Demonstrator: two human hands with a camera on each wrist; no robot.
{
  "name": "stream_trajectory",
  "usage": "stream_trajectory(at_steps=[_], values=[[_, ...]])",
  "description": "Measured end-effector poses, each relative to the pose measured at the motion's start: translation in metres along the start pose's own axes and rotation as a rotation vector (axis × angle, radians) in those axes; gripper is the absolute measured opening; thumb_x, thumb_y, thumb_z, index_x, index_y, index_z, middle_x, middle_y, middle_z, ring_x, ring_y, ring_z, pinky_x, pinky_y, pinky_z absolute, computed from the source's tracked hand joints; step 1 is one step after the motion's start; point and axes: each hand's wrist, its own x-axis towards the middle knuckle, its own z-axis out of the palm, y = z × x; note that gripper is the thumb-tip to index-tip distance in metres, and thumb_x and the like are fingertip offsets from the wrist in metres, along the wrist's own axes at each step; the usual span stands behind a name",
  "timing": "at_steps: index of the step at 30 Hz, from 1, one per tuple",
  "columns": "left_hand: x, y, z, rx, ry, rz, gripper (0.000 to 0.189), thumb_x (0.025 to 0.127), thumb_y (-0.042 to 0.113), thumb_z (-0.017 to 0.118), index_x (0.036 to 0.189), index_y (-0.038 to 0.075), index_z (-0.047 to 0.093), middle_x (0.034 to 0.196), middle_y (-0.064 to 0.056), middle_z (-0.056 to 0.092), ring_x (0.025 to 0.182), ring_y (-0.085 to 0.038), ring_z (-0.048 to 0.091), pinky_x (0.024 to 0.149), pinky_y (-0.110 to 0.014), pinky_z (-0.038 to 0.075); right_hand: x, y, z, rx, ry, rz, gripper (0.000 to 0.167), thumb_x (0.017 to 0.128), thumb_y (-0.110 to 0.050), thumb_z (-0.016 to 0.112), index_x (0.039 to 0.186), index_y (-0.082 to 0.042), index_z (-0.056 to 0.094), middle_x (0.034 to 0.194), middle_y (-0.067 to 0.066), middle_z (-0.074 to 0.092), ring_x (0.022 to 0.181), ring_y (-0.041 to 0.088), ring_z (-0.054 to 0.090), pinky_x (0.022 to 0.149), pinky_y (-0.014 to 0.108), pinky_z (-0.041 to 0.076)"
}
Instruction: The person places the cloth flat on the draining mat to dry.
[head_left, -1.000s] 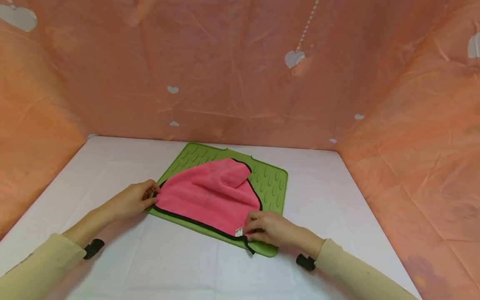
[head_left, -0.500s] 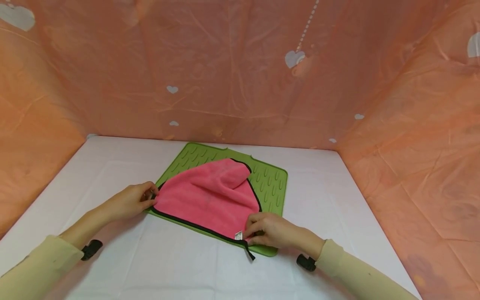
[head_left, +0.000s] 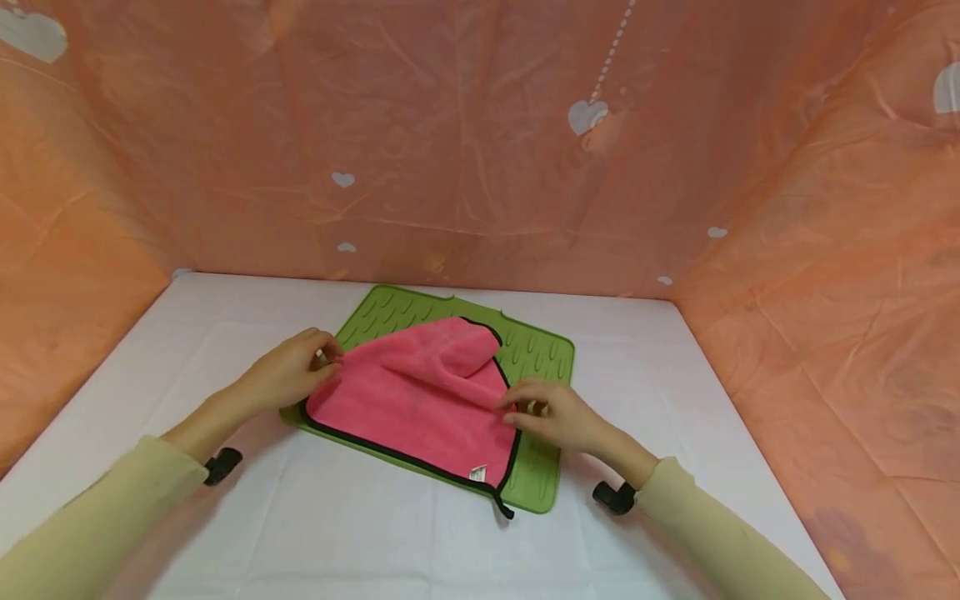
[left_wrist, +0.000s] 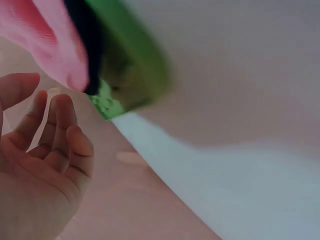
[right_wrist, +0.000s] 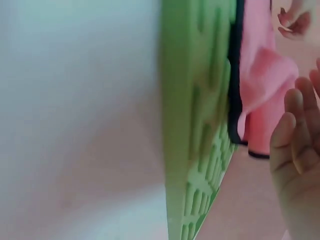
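A green mat (right_wrist: 176,150) runs from top to bottom, its near rim blurred, its face covered in raised ridges (right_wrist: 196,120). On the mat's right side lies a pink cloth (right_wrist: 261,65) with black trim (right_wrist: 234,100), folded and bulging. Further right of the mat, the right hand (right_wrist: 299,175) shows loosely bent fingers; contact with the cloth is unclear. The left hand (right_wrist: 296,22) appears small, beyond the mat. Left of the mat spreads a white surface (right_wrist: 75,125).

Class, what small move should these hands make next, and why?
Probably the right hand should reach for the far end of the pink cloth and ease it outward: that end is rumpled and folded over on the green mat, while the near edge lies fairly straight.
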Motion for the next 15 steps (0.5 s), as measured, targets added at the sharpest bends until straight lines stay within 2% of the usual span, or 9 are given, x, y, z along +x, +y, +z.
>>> stream_trajectory(at_steps=[3, 7, 11, 15], values=[[0.017, 0.007, 0.003, 0.005, 0.025, 0.014, 0.018, 0.098, 0.010, 0.070, 0.112, 0.000, 0.067, 0.109, -0.014, 0.065, 0.087, -0.023, 0.061, 0.076, -0.040, 0.051, 0.010, 0.008, -0.006, 0.000, 0.096, 0.086, 0.017, 0.096, -0.011, 0.075, 0.112, -0.006, 0.078, 0.104, 0.002, 0.075, 0.089, 0.015, 0.066, 0.074, 0.031, 0.057], [0.042, 0.013, 0.007, -0.011, 0.058, 0.041, 0.020, 0.097, 0.008, 0.068, 0.113, -0.004, 0.066, 0.111, -0.018, 0.065, 0.090, -0.029, 0.063, 0.082, -0.047, 0.052, 0.023, 0.019, -0.011, -0.007, 0.164, 0.227, 0.022, 0.097, -0.014, 0.073, 0.116, -0.004, 0.076, 0.108, 0.007, 0.076, 0.092, 0.020, 0.070, 0.075, 0.031, 0.057], [0.065, 0.016, 0.011, -0.033, 0.054, 0.048, 0.022, 0.097, 0.007, 0.068, 0.114, -0.006, 0.066, 0.112, -0.022, 0.065, 0.094, -0.034, 0.065, 0.087, -0.051, 0.052, 0.035, 0.029, -0.013, 0.021, 0.176, 0.336, 0.026, 0.098, -0.017, 0.072, 0.120, -0.003, 0.075, 0.109, 0.011, 0.076, 0.090, 0.023, 0.072, 0.072, 0.030, 0.055], [0.081, 0.015, 0.016, -0.059, -0.017, 0.011, 0.027, 0.099, 0.010, 0.067, 0.119, -0.008, 0.065, 0.115, -0.023, 0.067, 0.101, -0.037, 0.066, 0.090, -0.053, 0.052, 0.043, 0.039, -0.012, 0.019, 0.140, 0.391, 0.028, 0.099, -0.018, 0.071, 0.120, -0.001, 0.074, 0.106, 0.012, 0.076, 0.081, 0.020, 0.073, 0.066, 0.028, 0.054]])
